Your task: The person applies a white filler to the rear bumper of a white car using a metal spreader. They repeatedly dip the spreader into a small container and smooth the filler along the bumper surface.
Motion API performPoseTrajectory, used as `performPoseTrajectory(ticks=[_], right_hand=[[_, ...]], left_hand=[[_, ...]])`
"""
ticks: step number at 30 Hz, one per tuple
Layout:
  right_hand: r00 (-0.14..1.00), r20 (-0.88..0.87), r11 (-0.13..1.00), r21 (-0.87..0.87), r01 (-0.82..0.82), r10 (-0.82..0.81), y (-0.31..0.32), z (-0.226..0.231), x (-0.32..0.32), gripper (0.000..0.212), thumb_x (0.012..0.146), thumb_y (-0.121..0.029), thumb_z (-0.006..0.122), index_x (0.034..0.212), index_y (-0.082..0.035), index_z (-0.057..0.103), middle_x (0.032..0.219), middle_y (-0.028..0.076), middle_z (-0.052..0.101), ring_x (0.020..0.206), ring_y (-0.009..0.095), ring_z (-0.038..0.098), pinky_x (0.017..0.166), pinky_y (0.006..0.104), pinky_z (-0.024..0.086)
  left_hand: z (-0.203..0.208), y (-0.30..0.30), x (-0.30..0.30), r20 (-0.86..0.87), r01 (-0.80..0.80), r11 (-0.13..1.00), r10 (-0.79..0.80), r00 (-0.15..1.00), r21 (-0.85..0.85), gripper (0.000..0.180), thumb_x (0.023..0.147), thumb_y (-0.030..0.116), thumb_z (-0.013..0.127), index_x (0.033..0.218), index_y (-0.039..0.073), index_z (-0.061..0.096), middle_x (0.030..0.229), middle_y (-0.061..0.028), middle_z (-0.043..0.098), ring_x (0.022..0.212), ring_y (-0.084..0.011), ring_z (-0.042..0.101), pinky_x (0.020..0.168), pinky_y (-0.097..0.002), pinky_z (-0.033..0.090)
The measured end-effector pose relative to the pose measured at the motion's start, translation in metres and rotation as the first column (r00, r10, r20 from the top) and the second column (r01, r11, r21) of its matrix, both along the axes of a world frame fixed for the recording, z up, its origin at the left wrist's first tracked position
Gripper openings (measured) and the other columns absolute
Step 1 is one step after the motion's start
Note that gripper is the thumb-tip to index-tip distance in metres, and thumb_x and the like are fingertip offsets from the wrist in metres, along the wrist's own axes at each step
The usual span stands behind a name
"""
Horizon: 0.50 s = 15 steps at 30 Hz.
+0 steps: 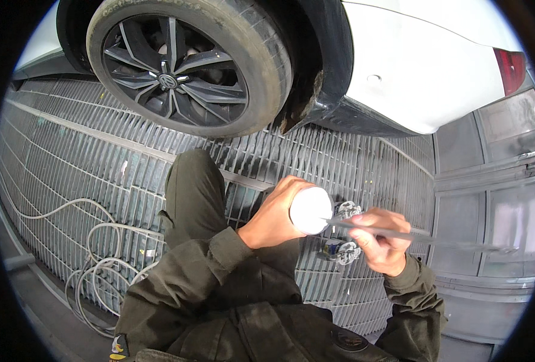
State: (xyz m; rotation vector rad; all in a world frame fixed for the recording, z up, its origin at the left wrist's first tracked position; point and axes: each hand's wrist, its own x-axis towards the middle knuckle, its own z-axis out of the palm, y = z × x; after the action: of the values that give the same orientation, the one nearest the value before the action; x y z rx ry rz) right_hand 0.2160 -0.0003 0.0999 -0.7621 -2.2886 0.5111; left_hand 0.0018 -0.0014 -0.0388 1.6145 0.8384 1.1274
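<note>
My left hand [273, 216] is wrapped round the side of a round cup [294, 221], held upright over my lap. White liquid that looks like paint [311, 205] shows inside it. In my right hand [383, 242] a long, thin grey stirring stick [427, 238] is pinched between thumb and fingers. Its near end dips into the white liquid at the cup's right side; the far end stretches right and is blurred by motion. Just beyond and below, two small cans [331, 247] with white-smeared tops stand on the floor, partly hidden by my right hand.
A white car [418, 66] stands in front, its wheel [168, 81] at the upper left. Metal grating [98, 139] forms the floor. A pale hose [107, 226] lies coiled at the left. Grey panelled doors [460, 223] rise at the right.
</note>
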Motion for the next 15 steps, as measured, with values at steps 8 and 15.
performPoseTrajectory(ticks=[8,15], right_hand=[[0.997,0.022,0.996,-0.038,0.075,-0.074,-0.005,-0.007,-0.004,0.015,0.086,-0.004,0.079,0.098,0.003,0.074,0.096,0.015,0.076,0.067,0.022,0.070,0.059,0.0328,0.057],[0.991,0.065,0.985,-0.130,-0.112,0.121,0.004,0.003,-0.010,0.023,0.081,-0.004,0.082,0.103,-0.001,0.075,0.087,0.013,0.074,0.070,0.024,0.072,0.060,0.0325,0.057]], left_hand=[[-0.007,-0.010,0.016,0.003,-0.212,0.976,0.212,0.977,-0.051,0.078,0.064,0.015,0.094,0.128,0.003,0.052,0.130,-0.0185,0.063,0.122,-0.0330,0.063,0.099,-0.0425,0.052],[0.003,-0.008,0.011,-0.049,-0.084,0.979,0.076,0.996,-0.187,0.079,0.067,0.020,0.093,0.131,0.003,0.050,0.119,-0.0183,0.068,0.114,-0.0305,0.068,0.095,-0.0418,0.054]])
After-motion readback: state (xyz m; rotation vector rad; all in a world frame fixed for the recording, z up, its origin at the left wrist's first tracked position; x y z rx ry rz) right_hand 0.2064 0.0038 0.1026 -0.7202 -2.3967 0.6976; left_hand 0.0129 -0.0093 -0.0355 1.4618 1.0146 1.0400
